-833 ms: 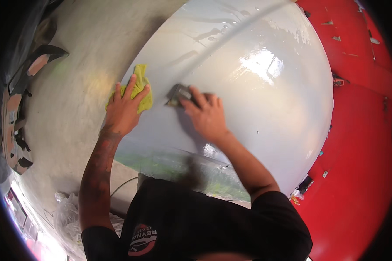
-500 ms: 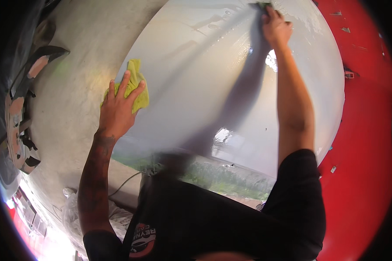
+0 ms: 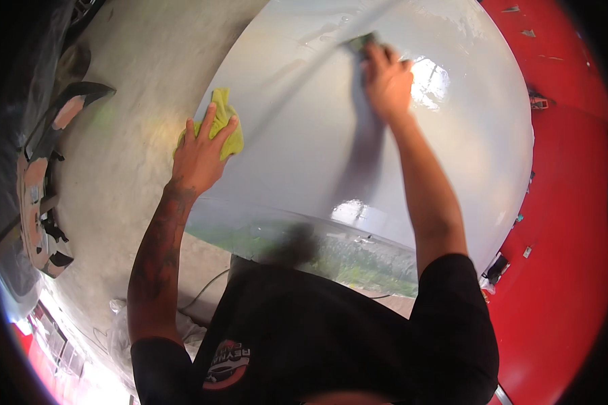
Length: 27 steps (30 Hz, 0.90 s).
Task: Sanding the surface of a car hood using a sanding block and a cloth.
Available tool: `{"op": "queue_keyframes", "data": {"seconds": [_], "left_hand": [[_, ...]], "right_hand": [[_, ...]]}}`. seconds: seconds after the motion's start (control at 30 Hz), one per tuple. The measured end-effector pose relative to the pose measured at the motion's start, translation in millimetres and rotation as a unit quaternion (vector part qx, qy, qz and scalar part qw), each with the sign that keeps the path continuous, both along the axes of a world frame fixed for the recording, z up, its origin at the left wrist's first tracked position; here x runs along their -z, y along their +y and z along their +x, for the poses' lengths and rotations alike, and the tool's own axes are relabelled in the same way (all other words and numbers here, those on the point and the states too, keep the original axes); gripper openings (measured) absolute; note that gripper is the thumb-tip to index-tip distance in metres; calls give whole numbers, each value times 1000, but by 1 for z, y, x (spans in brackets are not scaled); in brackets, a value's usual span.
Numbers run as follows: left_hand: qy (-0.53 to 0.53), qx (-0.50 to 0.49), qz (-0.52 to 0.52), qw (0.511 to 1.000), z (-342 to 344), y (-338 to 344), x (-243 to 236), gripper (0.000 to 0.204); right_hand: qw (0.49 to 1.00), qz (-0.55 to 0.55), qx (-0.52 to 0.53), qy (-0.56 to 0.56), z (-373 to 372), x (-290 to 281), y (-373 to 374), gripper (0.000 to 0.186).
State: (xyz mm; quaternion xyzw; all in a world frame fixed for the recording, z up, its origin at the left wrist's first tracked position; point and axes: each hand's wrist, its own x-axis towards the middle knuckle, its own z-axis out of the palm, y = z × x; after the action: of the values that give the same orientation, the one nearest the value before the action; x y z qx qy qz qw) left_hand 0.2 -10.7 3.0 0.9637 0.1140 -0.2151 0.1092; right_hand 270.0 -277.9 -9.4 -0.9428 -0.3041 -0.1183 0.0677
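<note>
Right grip (image 3: 389, 86) is clamped on a dark block (image 3: 363, 42) against the pale panel (image 3: 297, 128); left grip (image 3: 199, 160), spread apart, covers a yellow-green cloth (image 3: 234, 140); below both, a black shirt (image 3: 324, 337) bears a lettered logo (image 3: 227, 365).

I record a passable stretch of pale panel (image 3: 297, 145) between the yellow cloth (image 3: 232, 140) under the left hand (image 3: 199, 160) and the dark block (image 3: 360, 43) gripped by the right hand (image 3: 388, 84), with the right forearm (image 3: 427, 177) obstructing sideways passage toward the panel's right edge.
</note>
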Motion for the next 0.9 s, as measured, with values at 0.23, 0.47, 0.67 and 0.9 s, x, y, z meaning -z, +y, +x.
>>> {"op": "queue_keyframes", "data": {"seconds": [0.23, 0.47, 0.67, 0.9], "left_hand": [[0, 0, 7, 1000, 0, 3, 4, 69], [15, 20, -3, 1000, -5, 7, 7, 69], [-33, 30, -21, 999, -2, 11, 18, 68], [2, 42, 0, 999, 3, 12, 14, 64]], "right_hand": [[999, 18, 46, 9, -131, 21, 54, 44], [993, 6, 33, 116, -244, -5, 0, 43], [925, 8, 379, -29, -240, 0, -171, 51], [984, 58, -9, 171, -318, 10, 77, 40]]}}
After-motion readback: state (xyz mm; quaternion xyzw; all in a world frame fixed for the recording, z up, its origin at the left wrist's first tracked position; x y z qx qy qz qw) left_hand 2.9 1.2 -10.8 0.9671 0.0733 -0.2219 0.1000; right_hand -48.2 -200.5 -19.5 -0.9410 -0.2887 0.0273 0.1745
